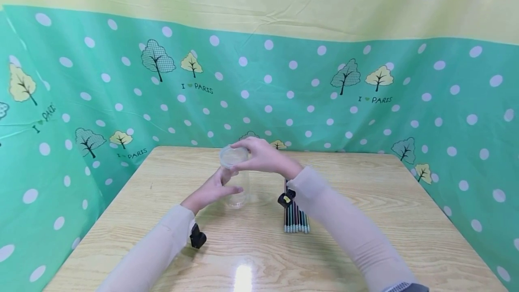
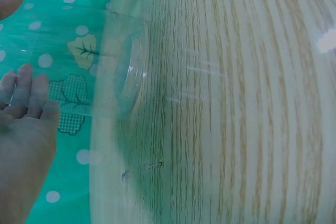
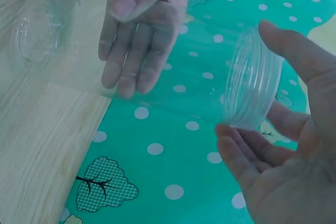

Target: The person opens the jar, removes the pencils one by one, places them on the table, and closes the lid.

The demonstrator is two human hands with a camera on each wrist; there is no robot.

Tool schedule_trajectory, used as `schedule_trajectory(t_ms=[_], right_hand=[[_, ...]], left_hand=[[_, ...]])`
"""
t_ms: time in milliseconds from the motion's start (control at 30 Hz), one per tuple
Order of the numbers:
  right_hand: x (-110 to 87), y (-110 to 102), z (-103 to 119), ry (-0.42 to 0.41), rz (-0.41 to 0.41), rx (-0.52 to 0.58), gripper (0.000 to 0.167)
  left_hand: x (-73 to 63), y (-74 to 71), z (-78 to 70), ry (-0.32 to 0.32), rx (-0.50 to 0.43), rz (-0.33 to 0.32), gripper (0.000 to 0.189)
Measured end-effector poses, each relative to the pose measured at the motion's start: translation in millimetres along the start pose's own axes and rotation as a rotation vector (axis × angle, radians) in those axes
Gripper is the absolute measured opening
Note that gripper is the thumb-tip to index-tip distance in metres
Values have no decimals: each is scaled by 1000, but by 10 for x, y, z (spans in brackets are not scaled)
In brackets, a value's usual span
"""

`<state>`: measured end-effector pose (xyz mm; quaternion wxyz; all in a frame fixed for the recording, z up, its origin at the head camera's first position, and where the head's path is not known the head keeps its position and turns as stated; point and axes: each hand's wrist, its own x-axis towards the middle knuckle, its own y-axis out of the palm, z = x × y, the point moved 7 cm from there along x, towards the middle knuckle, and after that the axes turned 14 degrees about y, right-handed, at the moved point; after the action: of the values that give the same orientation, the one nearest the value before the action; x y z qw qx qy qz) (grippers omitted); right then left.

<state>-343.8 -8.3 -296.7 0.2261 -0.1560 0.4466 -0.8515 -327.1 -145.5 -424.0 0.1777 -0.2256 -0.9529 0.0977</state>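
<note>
A clear plastic jar (image 1: 236,200) stands upright on the wooden table, its see-through body showing the backdrop in both wrist views. My left hand (image 1: 212,189) holds the jar's body, fingers round the far side and thumb in front. On top is a translucent screw lid (image 3: 255,80), which my right hand (image 1: 262,159) grips by the rim, thumb on one side and fingers on the other. In the right wrist view the lid sits at the jar's mouth. Nothing shows inside the jar.
A row of dark pencils (image 1: 297,221) with pale ends lies on the table (image 1: 365,233) right of the jar, partly under my right forearm. Each wrist carries a small black camera. A green dotted cloth (image 1: 292,98) hangs behind the table's far edge and along its sides.
</note>
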Motion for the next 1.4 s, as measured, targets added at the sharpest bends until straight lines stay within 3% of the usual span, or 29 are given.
schedule_trajectory(t_ms=[267,367,500,700,867,1233,1400], right_hand=[[-5,33,7,78,-60,11,77],[-2,67,-16,81,-33,8,94],[10,122,-60,48,54,90,107],[29,142,-144,29,184,304,92],[29,141,-187,29,249,359,77],[38,88,-165,4,156,257,73],[39,83,-162,-5,141,265,71]], left_hand=[[-8,-4,2,1,-10,3,98],[-3,-8,2,-3,5,-4,99],[8,-13,10,-11,28,-17,97],[29,2,2,12,21,-11,94],[32,-1,7,12,29,-18,93],[28,-6,14,7,22,-19,94],[26,-4,10,11,16,-17,94]])
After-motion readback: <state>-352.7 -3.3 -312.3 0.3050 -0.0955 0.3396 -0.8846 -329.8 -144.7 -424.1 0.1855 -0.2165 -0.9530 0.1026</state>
